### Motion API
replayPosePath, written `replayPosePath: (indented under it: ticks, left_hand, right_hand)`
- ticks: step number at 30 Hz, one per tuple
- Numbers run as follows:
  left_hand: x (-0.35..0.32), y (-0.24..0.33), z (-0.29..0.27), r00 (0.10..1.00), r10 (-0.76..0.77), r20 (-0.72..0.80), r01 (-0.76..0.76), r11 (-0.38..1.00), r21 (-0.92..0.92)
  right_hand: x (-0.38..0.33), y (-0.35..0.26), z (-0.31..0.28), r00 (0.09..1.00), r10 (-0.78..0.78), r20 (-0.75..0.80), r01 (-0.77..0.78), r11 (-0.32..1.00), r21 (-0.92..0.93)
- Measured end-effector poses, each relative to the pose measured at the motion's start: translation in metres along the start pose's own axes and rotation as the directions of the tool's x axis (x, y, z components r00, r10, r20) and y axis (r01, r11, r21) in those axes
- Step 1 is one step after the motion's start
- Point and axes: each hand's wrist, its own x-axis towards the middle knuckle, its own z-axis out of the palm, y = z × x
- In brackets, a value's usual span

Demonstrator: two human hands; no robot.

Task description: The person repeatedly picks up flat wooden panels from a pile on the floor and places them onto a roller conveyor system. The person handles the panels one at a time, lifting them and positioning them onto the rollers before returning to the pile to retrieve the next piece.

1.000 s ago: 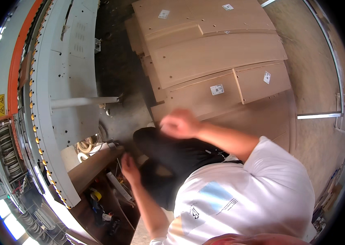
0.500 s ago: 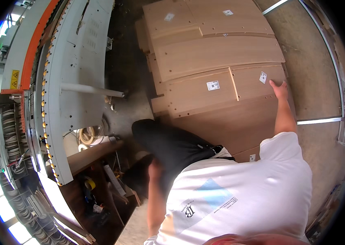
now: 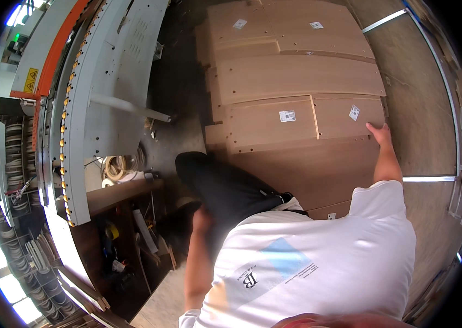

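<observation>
Brown flat panels [image 3: 302, 77] with drilled holes and small white labels lie stacked in front of me. My right hand [image 3: 380, 134] rests at the near right corner of a labelled panel [image 3: 334, 121], thumb spread away from the fingers. Part of its fingers cannot be made out at the panel's edge. My left hand [image 3: 202, 221] hangs low beside my dark-trousered leg; it is in shadow and its fingers are not distinguishable. Beside that panel lies another labelled panel [image 3: 263, 123], with a pale edge between the two.
A long grey machine [image 3: 116, 82] with an orange strip and yellow rollers stands at the left. Below it, a dark wooden shelf [image 3: 127, 199] holds tools and a yellow tape roll. Coiled hose [image 3: 119, 167] lies near it. Metal strips [image 3: 427, 179] cross the floor at the right.
The view has shifted slightly, so the panels sit a little lower and further right. My right hand has slid slightly toward the panel's near right corner. The left hand stays by my leg.
</observation>
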Motion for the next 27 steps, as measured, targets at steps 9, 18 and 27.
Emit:
replayPosePath:
  ticks: [9, 18, 27]
  left_hand:
    - [0.026, -0.046, 0.028, 0.983, 0.139, -0.118, -0.120, 0.980, 0.158]
    - [0.039, -0.042, 0.020, 0.999, 0.015, -0.037, -0.010, 0.991, 0.132]
    - [0.003, 0.006, 0.007, 0.995, 0.064, -0.081, -0.041, 0.966, 0.256]
  right_hand:
    - [-0.031, 0.056, -0.035, 0.785, 0.166, 0.596, -0.256, 0.964, 0.068]
    - [-0.175, 0.088, 0.020, 0.686, -0.071, 0.724, -0.630, 0.439, 0.641]
    - [-0.223, 0.084, 0.038, 0.634, -0.404, 0.659, -0.639, 0.205, 0.741]
